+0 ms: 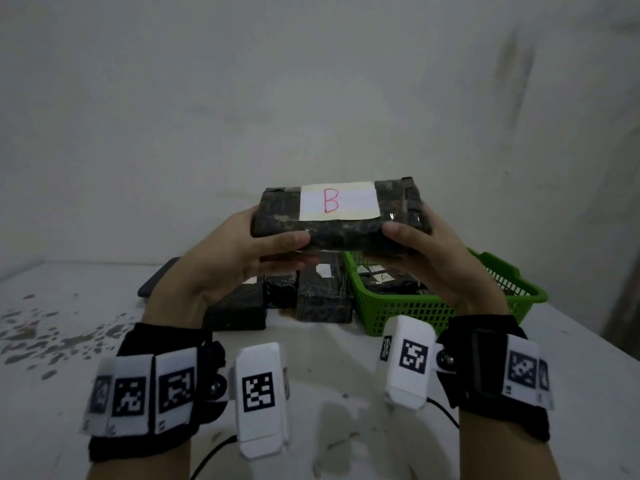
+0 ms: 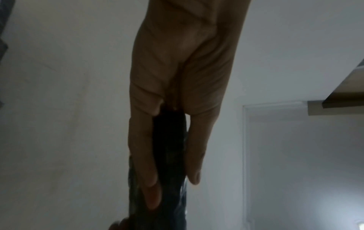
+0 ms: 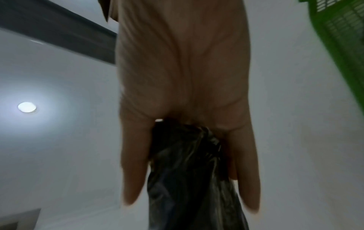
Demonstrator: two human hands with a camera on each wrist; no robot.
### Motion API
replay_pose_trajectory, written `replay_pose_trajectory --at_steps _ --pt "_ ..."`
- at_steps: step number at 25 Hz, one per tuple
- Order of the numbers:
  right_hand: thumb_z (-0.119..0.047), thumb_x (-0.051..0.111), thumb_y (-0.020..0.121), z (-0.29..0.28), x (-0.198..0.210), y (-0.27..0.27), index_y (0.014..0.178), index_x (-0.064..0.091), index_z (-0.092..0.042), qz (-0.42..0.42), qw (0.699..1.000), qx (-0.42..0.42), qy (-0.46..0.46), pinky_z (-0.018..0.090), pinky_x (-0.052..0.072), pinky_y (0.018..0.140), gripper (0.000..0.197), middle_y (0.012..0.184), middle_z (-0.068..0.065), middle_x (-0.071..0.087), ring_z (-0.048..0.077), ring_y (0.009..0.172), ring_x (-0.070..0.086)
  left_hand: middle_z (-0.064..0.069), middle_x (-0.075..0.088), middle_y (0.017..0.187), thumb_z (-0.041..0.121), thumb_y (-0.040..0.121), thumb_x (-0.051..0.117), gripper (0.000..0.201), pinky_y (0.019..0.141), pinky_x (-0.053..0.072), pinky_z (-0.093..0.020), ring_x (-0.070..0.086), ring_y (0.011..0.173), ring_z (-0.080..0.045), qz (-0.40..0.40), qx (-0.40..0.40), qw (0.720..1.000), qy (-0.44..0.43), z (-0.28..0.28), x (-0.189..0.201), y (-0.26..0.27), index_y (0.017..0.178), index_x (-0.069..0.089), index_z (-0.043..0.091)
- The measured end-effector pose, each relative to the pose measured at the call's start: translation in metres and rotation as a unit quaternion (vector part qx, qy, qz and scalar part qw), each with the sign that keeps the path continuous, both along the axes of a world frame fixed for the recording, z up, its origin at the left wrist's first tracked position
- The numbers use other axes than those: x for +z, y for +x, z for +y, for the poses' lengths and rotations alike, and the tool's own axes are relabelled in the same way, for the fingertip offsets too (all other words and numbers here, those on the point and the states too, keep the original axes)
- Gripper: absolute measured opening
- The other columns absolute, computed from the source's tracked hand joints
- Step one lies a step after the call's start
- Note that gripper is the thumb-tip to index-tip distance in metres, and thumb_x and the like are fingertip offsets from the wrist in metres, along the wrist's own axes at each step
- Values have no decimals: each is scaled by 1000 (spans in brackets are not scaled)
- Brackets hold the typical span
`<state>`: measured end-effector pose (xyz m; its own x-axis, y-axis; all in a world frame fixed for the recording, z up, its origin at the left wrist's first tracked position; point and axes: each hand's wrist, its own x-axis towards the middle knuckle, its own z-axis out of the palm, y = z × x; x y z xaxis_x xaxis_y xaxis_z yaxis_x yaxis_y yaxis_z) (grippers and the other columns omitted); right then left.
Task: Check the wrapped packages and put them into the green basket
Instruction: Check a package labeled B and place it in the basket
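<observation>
A black wrapped package (image 1: 341, 230) with a white label marked "B" is held up above the table between both hands. My left hand (image 1: 249, 251) grips its left end, thumb on the near side and fingers underneath. My right hand (image 1: 415, 247) grips the right end the same way. Both wrist views show the dark package (image 2: 169, 155) (image 3: 187, 171) pinched between thumb and fingers. The green basket (image 1: 415, 310) sits on the table below and to the right, with a package labelled "A" (image 1: 388, 282) inside it. Several more black packages (image 1: 322, 299) lie left of the basket.
A dark flat object (image 1: 157, 277) lies at the back left of the white table (image 1: 329, 375), partly hidden by my left hand. The table's left part is speckled with worn patches. A plain wall stands close behind.
</observation>
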<state>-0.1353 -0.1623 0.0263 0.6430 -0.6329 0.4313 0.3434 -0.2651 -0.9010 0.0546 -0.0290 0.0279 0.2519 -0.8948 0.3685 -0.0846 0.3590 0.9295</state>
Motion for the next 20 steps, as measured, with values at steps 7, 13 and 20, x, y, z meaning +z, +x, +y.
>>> replay_pose_trajectory --at_steps 7,13,20 --pt "-86 34 59 13 6 14 90 66 -49 68 991 -108 -34 48 37 107 58 105 -14 65 14 113 57 0 66 87 79 49 55 74 66 49 -22 63 79 -11 -146 227 962 40 -6 1 -6 93 63 19" --pt "-60 55 77 12 2 20 109 59 -25 67 988 -130 -48 36 50 94 48 109 -2 67 14 100 64 -2 58 99 70 72 40 70 60 58 -29 68 62 -17 -59 224 972 42 -16 2 -18 114 31 15" --pt "-44 64 77 8 0 20 118 53 -12 80 991 -109 4 39 53 89 52 111 6 66 21 98 66 -3 61 112 57 40 73 93 88 52 -41 61 100 -19 -78 212 972 63 -10 -3 -6 119 49 14"
